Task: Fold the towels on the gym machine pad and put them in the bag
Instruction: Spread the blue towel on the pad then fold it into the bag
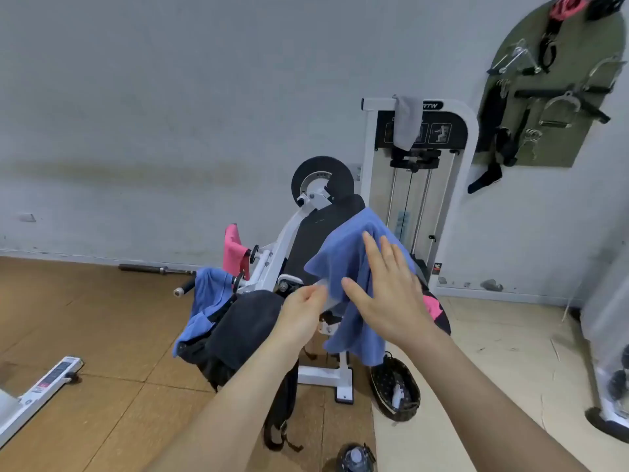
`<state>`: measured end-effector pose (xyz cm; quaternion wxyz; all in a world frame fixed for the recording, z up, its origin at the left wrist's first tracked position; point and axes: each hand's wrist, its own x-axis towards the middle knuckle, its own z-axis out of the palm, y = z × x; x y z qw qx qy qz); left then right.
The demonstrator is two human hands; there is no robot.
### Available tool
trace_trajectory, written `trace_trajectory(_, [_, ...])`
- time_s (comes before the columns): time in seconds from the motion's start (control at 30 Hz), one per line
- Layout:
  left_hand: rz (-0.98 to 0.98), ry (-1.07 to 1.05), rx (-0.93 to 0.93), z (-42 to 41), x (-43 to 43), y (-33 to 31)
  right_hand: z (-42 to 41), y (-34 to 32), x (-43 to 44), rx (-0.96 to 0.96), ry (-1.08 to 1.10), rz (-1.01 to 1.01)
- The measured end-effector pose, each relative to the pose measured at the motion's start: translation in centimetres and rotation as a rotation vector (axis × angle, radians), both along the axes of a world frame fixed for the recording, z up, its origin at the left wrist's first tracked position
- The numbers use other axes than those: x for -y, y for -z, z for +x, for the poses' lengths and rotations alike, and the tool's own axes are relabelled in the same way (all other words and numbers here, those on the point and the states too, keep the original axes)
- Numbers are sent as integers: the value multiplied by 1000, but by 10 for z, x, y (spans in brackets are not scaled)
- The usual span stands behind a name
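A: Where is the blue towel (343, 257)?
B: It hangs over the black machine pad (316, 240). The right hand (391, 294) rests flat on it, fingers spread. The left hand (301, 315) pinches its edge, beside the black bag (245, 332).

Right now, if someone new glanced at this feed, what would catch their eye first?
The big blue towel draped over the black machine pad at centre, with the right hand spread open over it and the left hand at its lower edge. Next, a second blue towel slumped on the black bag at lower left, and a pink towel hanging on the machine's arm just behind.
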<state>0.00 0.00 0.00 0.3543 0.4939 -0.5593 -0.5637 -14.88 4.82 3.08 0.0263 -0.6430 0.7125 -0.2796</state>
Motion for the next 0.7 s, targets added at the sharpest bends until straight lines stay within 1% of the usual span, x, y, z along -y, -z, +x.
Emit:
trace_trajectory(0.07, [65,-30,-30,-24,28,1,-17,0,26,-35,62,-41])
trace_trajectory(0.1, [123,-64,-77,-34,44,1,-28,0,40,-61,88,-44])
trace_trajectory(0.13, [204,-120,-127,-41,58,-3,-39,-1,53,-45,90,-32])
trace_trajectory(0.2, [323,-194,-182,-56,90,0,-56,1,81,-64,59,-36])
trace_trajectory(0.27, [376,-291,-231,-64,114,1,-71,2,102,-144,6,-135])
trace_trajectory(0.3, [341,-347,-222,-68,123,2,-77,1,108,-148,-39,-192])
trace_trajectory(0.37, [202,-397,-205,-74,138,1,-85,-5,112,-87,-130,-254])
trace_trajectory(0.43, [100,-423,-320,-77,146,-14,-95,-14,116,-36,-190,-214])
trace_trajectory(0.5, [8,-430,-409,-76,155,-34,-105,-30,121,47,-270,-108])
trace_trajectory(0.53, [-43,-390,-425,-75,159,-49,-110,-39,126,169,-329,-50])
trace_trajectory(0.57, [-89,-291,-430,-74,162,-64,-114,-49,132,356,-406,-10])
trace_trajectory(0.6, [-113,-122,-454,-75,164,-82,-118,-57,139,565,-486,7])
trace_trajectory(0.63, [-121,87,-487,-75,164,-98,-121,-66,149,730,-550,3])
trace_trajectory(0.7, [-110,434,-493,-76,167,-121,-122,-83,175,909,-704,44])
